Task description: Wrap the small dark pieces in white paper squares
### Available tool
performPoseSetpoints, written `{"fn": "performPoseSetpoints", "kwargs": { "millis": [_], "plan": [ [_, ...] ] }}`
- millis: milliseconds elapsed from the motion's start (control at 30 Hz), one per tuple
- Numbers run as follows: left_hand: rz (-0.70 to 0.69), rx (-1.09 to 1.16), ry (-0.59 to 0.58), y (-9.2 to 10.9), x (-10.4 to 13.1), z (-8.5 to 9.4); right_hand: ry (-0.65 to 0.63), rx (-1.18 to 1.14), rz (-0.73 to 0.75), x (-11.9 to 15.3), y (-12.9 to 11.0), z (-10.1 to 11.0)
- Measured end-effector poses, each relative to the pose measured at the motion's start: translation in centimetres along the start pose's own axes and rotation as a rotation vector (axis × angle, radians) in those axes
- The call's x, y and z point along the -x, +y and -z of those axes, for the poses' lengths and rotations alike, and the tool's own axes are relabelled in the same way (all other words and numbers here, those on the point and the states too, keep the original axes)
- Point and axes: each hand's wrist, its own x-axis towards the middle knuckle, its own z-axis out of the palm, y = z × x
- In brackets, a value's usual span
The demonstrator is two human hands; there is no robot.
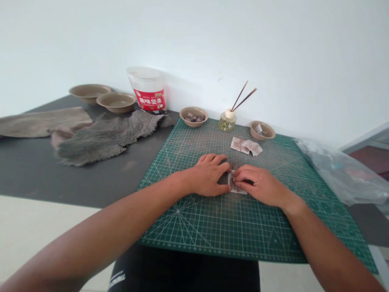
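Observation:
A small white sheet with brown smudges (238, 190) lies on the green cutting mat (206, 231). My left hand (211, 175) rests palm down at the sheet's left edge, fingers apart, thumb touching it. Over the sheet, my right hand (258, 182) has its fingertips pinched together; anything between them is too small to make out. Two more smudged sheets (240, 145) lie overlapping beyond the hands. A bowl with dark pieces (193, 124) stands at the mat's back left, and a bowl with a few pale pieces (262, 137) at its back right.
A glass bottle with two sticks (227, 121) stands at the back of the mat. To the left are two bowls (117, 108), a red-labelled tub (149, 97) and grey cloths (97, 142). Clear plastic bags (343, 170) lie at the right.

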Motion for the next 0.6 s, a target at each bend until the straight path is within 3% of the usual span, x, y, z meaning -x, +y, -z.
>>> {"fn": "performPoseSetpoints", "kwargs": {
  "millis": [200,367,533,600],
  "plan": [
    [-0.011,0.005,-0.016,-0.1,0.0,0.0,-0.028,-0.012,0.035,-0.2,-0.8,-0.5],
    [-0.007,0.01,-0.028,-0.1,-0.1,0.1,0.076,0.024,-0.096,0.1,0.2,0.2],
    [0.014,0.016,-0.02,0.2,0.0,0.1,-0.095,-0.096,-0.032,0.2,-0.1,0.9],
    [0.013,0.016,-0.019,0.3,0.1,0.1,-0.104,-0.115,-0.012,-0.1,-0.3,0.6]
  ]
}}
